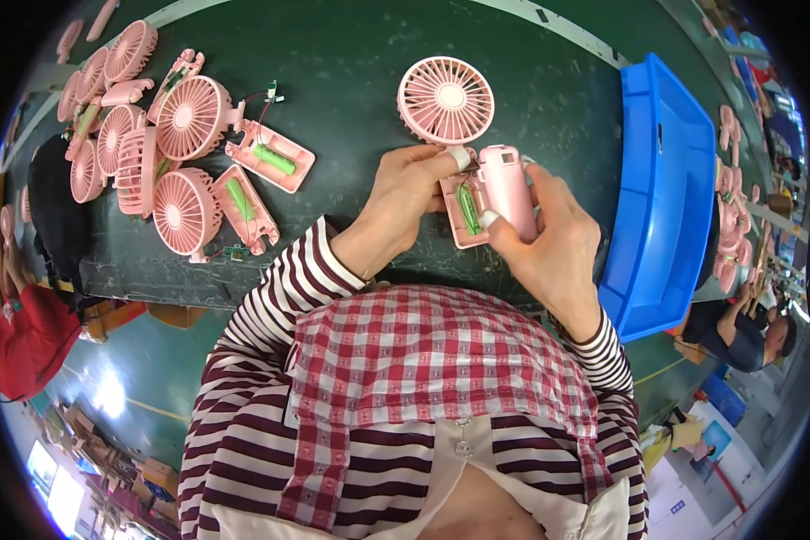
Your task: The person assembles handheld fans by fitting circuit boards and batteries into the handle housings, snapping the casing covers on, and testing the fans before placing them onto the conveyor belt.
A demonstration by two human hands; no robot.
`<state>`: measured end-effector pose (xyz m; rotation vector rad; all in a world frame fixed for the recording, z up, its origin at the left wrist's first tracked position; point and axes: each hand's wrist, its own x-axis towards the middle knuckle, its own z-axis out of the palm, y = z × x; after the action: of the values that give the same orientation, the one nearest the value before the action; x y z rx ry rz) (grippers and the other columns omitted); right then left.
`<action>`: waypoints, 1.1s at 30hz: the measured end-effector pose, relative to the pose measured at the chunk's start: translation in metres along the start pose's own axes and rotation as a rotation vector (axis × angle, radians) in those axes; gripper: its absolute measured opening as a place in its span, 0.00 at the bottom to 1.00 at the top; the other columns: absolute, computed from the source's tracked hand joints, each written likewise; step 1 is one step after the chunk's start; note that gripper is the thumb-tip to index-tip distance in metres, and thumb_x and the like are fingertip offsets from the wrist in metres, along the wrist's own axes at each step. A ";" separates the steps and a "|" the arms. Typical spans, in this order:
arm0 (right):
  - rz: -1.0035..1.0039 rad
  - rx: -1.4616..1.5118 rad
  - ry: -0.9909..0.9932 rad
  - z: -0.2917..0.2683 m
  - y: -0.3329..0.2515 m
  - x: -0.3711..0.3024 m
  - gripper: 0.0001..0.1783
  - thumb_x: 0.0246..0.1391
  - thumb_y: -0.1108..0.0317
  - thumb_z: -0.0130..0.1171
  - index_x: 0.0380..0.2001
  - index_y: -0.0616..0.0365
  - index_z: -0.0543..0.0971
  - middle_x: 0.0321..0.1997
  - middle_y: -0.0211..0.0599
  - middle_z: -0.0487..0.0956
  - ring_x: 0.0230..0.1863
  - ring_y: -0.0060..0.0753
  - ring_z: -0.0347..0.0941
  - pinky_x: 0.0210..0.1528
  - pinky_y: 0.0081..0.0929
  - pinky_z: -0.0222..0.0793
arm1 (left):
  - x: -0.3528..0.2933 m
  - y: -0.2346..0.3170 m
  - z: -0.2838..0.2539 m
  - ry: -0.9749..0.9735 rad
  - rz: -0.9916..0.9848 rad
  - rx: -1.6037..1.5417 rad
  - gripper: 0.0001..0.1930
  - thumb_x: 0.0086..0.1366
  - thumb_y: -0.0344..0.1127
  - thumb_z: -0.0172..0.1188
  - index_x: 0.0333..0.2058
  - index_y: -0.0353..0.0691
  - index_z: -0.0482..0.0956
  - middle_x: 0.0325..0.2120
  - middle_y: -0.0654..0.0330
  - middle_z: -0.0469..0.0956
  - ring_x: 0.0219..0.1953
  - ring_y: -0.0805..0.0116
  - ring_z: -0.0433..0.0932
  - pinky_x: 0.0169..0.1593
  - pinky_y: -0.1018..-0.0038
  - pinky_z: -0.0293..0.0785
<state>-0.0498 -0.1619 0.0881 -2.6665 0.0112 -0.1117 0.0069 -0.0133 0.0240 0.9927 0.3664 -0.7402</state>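
Observation:
A pink handheld fan (446, 97) lies in front of me with its round head pointing away. Its opened handle half (466, 236) shows a green battery (467, 209) inside. My left hand (409, 189) is closed round the fan at the joint below the head, thumb on top. Between the fingers and thumb of my right hand (553, 241) is a smooth pink handle cover (506, 191), tilted beside the opened half, its right edge against my fingers. Whether cover and half touch is hard to tell.
Several pink fans (187, 117) with opened handles, green batteries and small circuit boards lie piled on the left of the dark green table (333, 99). A blue plastic bin (650, 207) stands at the right. People sit farther off on both sides.

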 end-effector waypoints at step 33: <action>-0.209 -0.112 -0.099 0.025 -0.010 0.009 0.27 0.32 0.66 0.64 0.39 0.67 0.70 0.25 0.45 0.72 0.21 0.44 0.72 0.20 0.34 0.69 | 0.002 0.001 0.001 -0.045 -0.054 -0.059 0.20 0.61 0.48 0.52 0.38 0.32 0.73 0.31 0.57 0.76 0.30 0.70 0.76 0.34 0.75 0.72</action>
<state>-0.0385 -0.1420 0.0707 -2.7752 -0.3016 -0.0465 0.0089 -0.0149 0.0244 0.9118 0.3752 -0.7946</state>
